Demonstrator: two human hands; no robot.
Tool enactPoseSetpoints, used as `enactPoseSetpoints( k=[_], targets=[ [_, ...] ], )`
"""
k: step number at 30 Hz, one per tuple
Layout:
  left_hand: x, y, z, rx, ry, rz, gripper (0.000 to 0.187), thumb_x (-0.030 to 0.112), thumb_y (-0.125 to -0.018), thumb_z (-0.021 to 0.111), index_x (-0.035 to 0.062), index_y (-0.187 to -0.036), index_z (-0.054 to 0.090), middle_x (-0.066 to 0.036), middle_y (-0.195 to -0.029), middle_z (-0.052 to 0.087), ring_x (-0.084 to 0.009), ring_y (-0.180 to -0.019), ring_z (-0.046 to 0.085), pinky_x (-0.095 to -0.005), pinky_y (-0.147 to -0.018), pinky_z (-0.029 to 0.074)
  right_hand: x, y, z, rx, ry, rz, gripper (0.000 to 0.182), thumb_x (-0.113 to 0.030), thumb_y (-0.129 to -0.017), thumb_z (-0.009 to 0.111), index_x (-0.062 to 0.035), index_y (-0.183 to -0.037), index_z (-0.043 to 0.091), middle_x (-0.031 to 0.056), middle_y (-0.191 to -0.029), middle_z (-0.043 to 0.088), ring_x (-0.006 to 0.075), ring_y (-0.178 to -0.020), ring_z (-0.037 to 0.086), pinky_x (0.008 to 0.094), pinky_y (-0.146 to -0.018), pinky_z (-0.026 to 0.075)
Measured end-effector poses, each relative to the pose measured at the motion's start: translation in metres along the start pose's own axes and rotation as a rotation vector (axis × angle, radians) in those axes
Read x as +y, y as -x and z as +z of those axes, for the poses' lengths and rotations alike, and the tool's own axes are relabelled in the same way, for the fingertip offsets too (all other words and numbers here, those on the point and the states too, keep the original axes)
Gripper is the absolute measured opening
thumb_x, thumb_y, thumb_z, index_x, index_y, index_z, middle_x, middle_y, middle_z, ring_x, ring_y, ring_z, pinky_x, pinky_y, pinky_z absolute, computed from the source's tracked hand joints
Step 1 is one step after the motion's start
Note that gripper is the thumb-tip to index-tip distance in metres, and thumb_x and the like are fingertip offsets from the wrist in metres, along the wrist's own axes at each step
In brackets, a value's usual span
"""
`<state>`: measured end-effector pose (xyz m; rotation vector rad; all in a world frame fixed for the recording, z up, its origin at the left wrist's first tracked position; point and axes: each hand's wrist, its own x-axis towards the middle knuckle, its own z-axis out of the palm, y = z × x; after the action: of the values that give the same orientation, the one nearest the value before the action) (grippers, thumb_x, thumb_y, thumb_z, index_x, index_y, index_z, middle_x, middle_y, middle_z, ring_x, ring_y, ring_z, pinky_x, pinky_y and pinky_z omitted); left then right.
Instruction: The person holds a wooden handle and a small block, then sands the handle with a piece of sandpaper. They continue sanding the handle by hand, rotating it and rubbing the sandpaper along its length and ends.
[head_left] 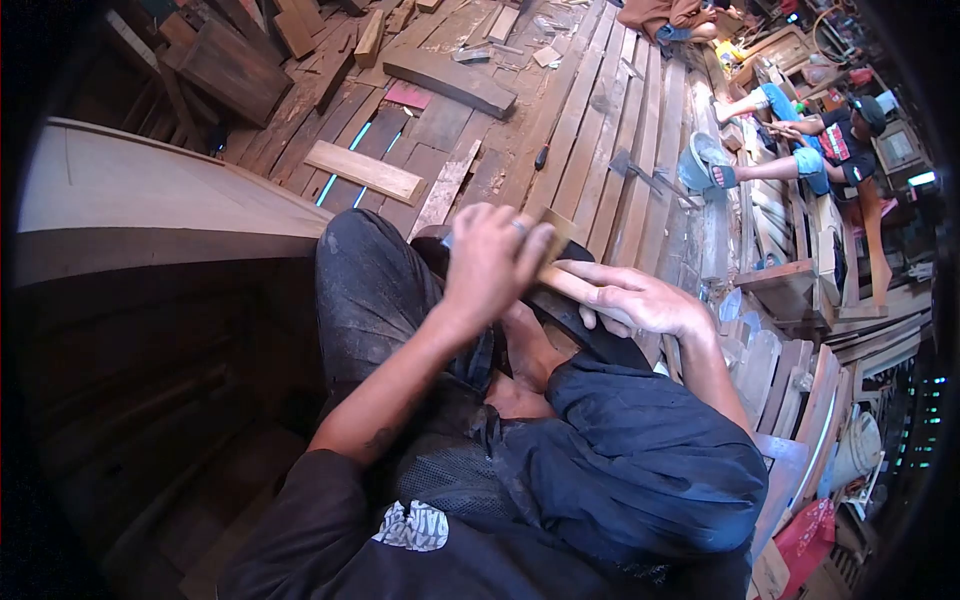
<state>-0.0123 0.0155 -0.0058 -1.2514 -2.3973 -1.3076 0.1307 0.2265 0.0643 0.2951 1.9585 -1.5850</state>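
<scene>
My left hand [492,258] is closed round a flat tan piece [556,226], which could be sandpaper or thin wood; the hand is slightly blurred. Its fingers curl over the piece, and the thumb points to the right. Just right of it, my right hand [645,303] grips a slim, light wooden piece [566,284], with fingers lying along it and the thumb beneath. The tan piece and the wooden piece meet or overlap between the hands, above my crossed legs. The far end of the wooden piece is hidden by my left hand.
Loose boards lie on the slatted wooden floor, including a pale plank [365,172] and a dark beam [450,84]. A hatchet-like tool [634,170] and a small dark-handled tool [541,157] lie ahead. A person [835,140] sits at right beside a bucket [697,165]. A large pale panel [170,190] stands left.
</scene>
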Motion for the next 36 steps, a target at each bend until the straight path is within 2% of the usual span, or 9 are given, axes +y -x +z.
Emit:
enactPoseSetpoints(
  k=[3, 8, 9, 15, 21, 27, 31, 34, 36],
  targets=[
    [0.007, 0.005, 0.008, 0.042, -0.050, 0.051, 0.027, 0.029, -0.103, 0.067, 0.0040, -0.095, 0.073, -0.013, -0.096, 0.065, -0.0333, -0.098, 0.061, -0.0485, -0.101, 0.040, -0.009, -0.001, 0.007, 0.111, 0.255, 0.032, 0.057, -0.036, -0.113, 0.054, -0.0157, -0.166, 0.043, 0.0028, -0.096, 0.070, 0.0068, -0.067, 0.053, 0.0246, -0.059, 0.045],
    [-0.055, -0.004, -0.006, 0.096, -0.214, -0.150, 0.029, 0.027, -0.105, 0.064, 0.0008, -0.103, 0.077, -0.015, -0.101, 0.065, -0.0363, -0.106, 0.060, -0.0508, -0.100, 0.042, -0.017, 0.003, 0.005, 0.093, 0.151, 0.044, 0.054, -0.033, -0.114, 0.054, -0.0174, -0.165, 0.045, -0.0059, -0.076, 0.050, 0.0063, -0.063, 0.047, 0.0255, -0.056, 0.041],
    [-0.058, -0.006, -0.012, 0.062, -0.212, -0.212, 0.029, 0.026, -0.105, 0.064, 0.0003, -0.104, 0.077, -0.015, -0.101, 0.065, -0.0367, -0.107, 0.060, -0.0510, -0.099, 0.042, -0.013, 0.002, 0.003, 0.074, 0.131, 0.030, 0.054, -0.034, -0.114, 0.053, -0.0171, -0.165, 0.045, -0.0052, -0.076, 0.052, 0.0067, -0.062, 0.048, 0.0256, -0.055, 0.042],
    [-0.013, 0.003, 0.006, 0.100, -0.046, 0.093, 0.030, 0.031, -0.103, 0.065, 0.0033, -0.099, 0.077, -0.013, -0.108, 0.066, -0.0331, -0.112, 0.058, -0.0525, -0.105, 0.038, 0.002, 0.000, 0.000, 0.044, -0.046, 0.089, 0.056, -0.037, -0.113, 0.047, -0.0145, -0.164, 0.046, -0.0010, -0.077, 0.059, 0.0090, -0.059, 0.053, 0.0266, -0.052, 0.045],
    [-0.063, -0.005, -0.013, 0.091, -0.228, -0.185, 0.031, 0.030, -0.103, 0.065, 0.0018, -0.107, 0.079, -0.016, -0.113, 0.069, -0.0352, -0.112, 0.060, -0.0509, -0.100, 0.044, -0.016, 0.004, 0.000, 0.012, -0.045, 0.079, 0.061, -0.036, -0.111, 0.052, -0.0066, -0.164, 0.045, 0.0006, -0.075, 0.061, 0.0106, -0.064, 0.058, 0.0259, -0.055, 0.045],
    [-0.002, 0.006, 0.008, 0.053, -0.002, -0.008, 0.029, 0.029, -0.102, 0.067, 0.0019, -0.099, 0.077, -0.016, -0.116, 0.066, -0.0364, -0.123, 0.056, -0.0543, -0.112, 0.037, -0.001, -0.003, 0.002, 0.034, -0.017, 0.056, 0.059, -0.035, -0.112, 0.045, -0.0118, -0.166, 0.043, 0.0010, -0.073, 0.060, 0.0098, -0.057, 0.055, 0.0255, -0.052, 0.045],
    [-0.050, 0.002, 0.010, 0.202, -0.126, -0.125, 0.032, 0.032, -0.102, 0.067, 0.0020, -0.098, 0.078, -0.016, -0.116, 0.067, -0.0375, -0.116, 0.058, -0.0536, -0.104, 0.042, -0.004, 0.001, 0.000, 0.048, -0.001, 0.047, 0.057, -0.035, -0.112, 0.044, -0.0163, -0.166, 0.044, 0.0000, -0.073, 0.061, 0.0095, -0.053, 0.053, 0.0253, -0.049, 0.045],
    [-0.067, -0.005, -0.007, 0.108, -0.193, -0.232, 0.033, 0.034, -0.102, 0.067, 0.0032, -0.101, 0.080, -0.015, -0.115, 0.067, -0.0353, -0.120, 0.056, -0.0558, -0.105, 0.040, -0.010, 0.003, 0.002, 0.031, -0.031, 0.096, 0.056, -0.033, -0.112, 0.042, -0.0183, -0.166, 0.044, 0.0011, -0.074, 0.063, 0.0094, -0.054, 0.054, 0.0255, -0.049, 0.046],
    [-0.054, -0.005, -0.004, 0.138, -0.182, -0.139, 0.032, 0.033, -0.103, 0.066, 0.0042, -0.099, 0.079, -0.015, -0.113, 0.067, -0.0353, -0.117, 0.057, -0.0552, -0.106, 0.039, -0.025, 0.005, 0.002, 0.009, -0.010, 0.146, 0.057, -0.031, -0.112, 0.040, -0.0176, -0.167, 0.043, 0.0023, -0.075, 0.064, 0.0097, -0.052, 0.054, 0.0262, -0.048, 0.046]
  ],
)
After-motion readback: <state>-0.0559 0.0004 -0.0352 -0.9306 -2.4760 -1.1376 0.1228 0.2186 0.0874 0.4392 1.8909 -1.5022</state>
